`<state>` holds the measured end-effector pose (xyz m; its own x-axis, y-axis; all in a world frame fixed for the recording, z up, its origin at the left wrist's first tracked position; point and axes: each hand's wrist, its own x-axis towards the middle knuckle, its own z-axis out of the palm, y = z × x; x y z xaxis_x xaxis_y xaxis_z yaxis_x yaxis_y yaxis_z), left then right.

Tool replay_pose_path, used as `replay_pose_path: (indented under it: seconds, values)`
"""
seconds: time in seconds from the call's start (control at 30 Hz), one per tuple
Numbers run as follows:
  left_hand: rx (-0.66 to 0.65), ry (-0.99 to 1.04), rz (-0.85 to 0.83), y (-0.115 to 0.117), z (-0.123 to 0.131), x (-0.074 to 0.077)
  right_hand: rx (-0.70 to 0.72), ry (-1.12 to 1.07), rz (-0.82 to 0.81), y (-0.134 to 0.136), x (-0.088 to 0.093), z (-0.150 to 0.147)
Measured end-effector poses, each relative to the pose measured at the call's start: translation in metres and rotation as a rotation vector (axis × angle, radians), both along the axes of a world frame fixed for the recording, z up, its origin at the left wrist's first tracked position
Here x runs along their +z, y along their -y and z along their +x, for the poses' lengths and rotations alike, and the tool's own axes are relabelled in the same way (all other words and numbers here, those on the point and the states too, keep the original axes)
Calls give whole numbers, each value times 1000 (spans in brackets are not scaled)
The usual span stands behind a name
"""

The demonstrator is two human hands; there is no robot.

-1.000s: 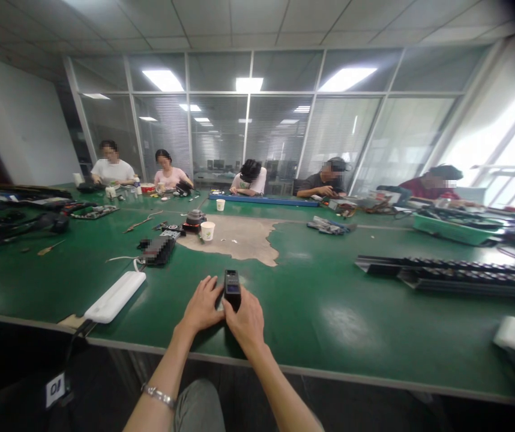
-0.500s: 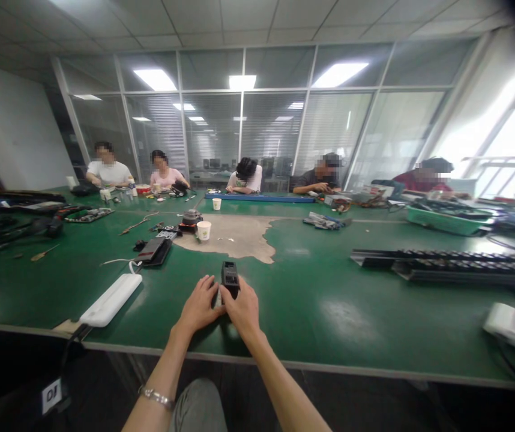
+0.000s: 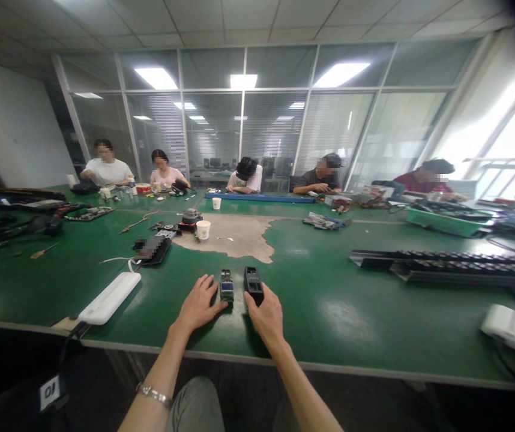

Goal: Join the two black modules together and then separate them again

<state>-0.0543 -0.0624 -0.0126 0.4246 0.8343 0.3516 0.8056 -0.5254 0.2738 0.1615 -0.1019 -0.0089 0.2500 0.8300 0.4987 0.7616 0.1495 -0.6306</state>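
A black plastic housing (image 3: 253,287) with rectangular openings is gripped by my right hand (image 3: 267,313), the thumb on its near left side and the fingers on its right. To its left, a small circuit board module (image 3: 226,287) with a blue part stands on the green table (image 3: 320,288). My left hand (image 3: 200,302) rests beside this module with fingers stretched out. Its thumb tip reaches the module's near end, and the fingertips lie close to its left side. A gap of bare table separates housing and module.
A white power strip (image 3: 110,298) lies left, near a black device (image 3: 155,249). Paper cups (image 3: 203,230) stand ahead. Long metal rails (image 3: 455,267) and a green basket (image 3: 449,222) are to the right. Several people sit across the table.
My right hand has moved right with the black housing, uncovering the circuit board module. My left hand has stayed almost in place.
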Motion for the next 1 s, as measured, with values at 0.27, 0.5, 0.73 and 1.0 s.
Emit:
replay_pose_path:
  seconds: [0.27, 0.5, 0.73, 1.0]
  values:
    - [-4, -3, -9, 1, 2, 2, -32, 91, -59, -2, -8, 0]
    - [12, -6, -18, -1, 2, 0, -80, 100, -79, -4, -19, 1]
    - [22, 30, 6, 1, 2, 1, -72, 87, -68, 0, -15, 1]
    - [14, 55, -7, 1, 0, 0, 19, -71, -43, 3, 13, -6]
